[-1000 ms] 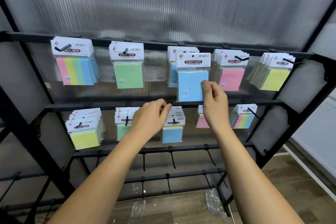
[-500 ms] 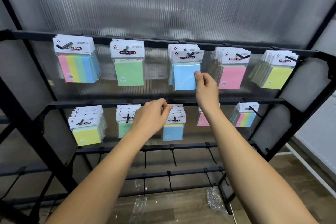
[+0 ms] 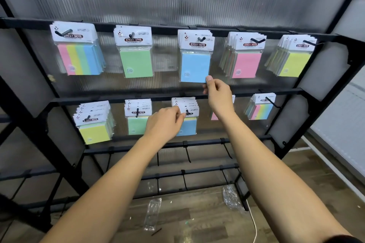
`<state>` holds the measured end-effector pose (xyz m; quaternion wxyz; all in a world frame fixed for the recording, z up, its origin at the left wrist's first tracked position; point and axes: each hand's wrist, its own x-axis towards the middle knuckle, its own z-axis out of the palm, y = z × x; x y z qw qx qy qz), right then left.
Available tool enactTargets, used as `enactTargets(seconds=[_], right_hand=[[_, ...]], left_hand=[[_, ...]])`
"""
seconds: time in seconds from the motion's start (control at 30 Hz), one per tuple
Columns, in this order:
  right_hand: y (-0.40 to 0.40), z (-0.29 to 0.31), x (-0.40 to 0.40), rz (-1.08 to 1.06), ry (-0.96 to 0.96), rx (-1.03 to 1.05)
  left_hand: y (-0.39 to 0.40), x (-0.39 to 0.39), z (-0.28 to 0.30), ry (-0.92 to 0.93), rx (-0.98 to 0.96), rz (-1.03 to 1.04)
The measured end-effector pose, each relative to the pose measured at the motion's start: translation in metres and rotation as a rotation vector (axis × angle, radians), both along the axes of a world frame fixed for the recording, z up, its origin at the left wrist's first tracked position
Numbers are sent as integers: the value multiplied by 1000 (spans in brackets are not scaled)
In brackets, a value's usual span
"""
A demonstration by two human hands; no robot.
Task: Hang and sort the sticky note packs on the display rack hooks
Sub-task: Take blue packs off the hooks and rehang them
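Observation:
A blue sticky note pack [image 3: 194, 67] hangs at the front of the top row's middle hook [image 3: 201, 39] on the black display rack [image 3: 158, 30]. My right hand [image 3: 218, 94] is just below it, and its thumb and fingers pinch the pack's lower right corner. One row down, a stack of blue packs [image 3: 189, 127] hangs on its own hook. My left hand [image 3: 165, 122] pinches the white header card of the front pack there and hides the pack's left side.
The top row also holds multicolour [image 3: 81, 59], green [image 3: 136, 63], pink [image 3: 245, 65] and yellow [image 3: 296, 64] packs. Yellow [image 3: 94, 132], green [image 3: 136, 124] and multicolour [image 3: 261, 111] packs hang on the middle row. Bare hooks [image 3: 187, 154] line the lower bars. Plastic wrappers [image 3: 153, 215] lie on the floor.
The blue pack in my right hand went up onto the top middle hook and now hangs flat. My right hand slid down to its lower corner. My left hand stayed put.

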<state>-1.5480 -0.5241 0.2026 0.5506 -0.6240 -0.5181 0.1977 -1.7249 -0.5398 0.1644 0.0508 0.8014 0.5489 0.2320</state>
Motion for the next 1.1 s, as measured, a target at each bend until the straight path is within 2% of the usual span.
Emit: enactTargets(seconds=[0.13, 0.4, 0.7, 0.9, 1.1], right_hand=[[-9, -27, 6, 6, -65, -134], [-31, -82, 33, 29, -230, -422], [-21, -107, 79, 19, -242, -505], [-12, -110, 108, 39, -242, -500], [-17, -109, 166, -8, -256, -507]], left_hand=[[-5, 3, -16, 131, 81, -3], [-10, 13, -45, 199, 16, 43], [-6, 35, -62, 206, -85, 184], [-5, 70, -56, 220, -103, 147], [-3, 133, -59, 145, -144, 88]])
